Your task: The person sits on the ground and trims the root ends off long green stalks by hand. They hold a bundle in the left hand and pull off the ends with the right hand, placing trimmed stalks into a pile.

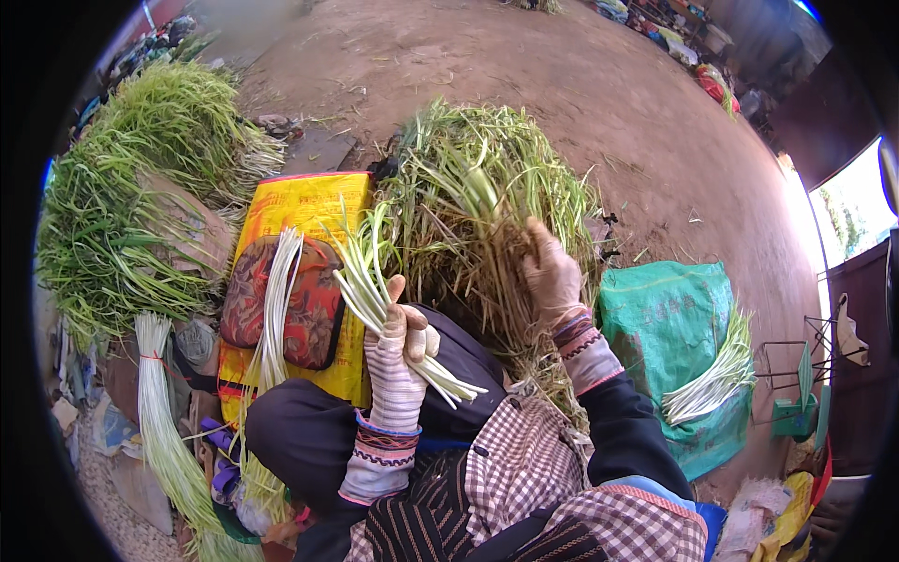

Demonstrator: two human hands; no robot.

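My left hand (pixel 399 337), in a striped knit glove with dirty fingers, is closed around a small bunch of pale green-white stalks (pixel 365 298) above my lap. To the right, my right hand (pixel 551 274), in a thin glove, is at the edge of a big heap of leafy stalks with brown, dry outer leaves (pixel 491 183); whether its fingers grip any is unclear. A loose bundle of white stalks (pixel 279 295) lies on a floral cushion (pixel 239 309) at the left. Another bundle of pale stalks (pixel 711 383) rests on a green woven sack (pixel 653 302) at the right.
At the far left are piles of green leafy stalks (pixel 119 211) and a bundle tied with red string (pixel 153 365). A yellow printed sack (pixel 309 204) lies under the cushion. A wire rack (pixel 786 365) with a green basket stands at the right, beyond the green sack.
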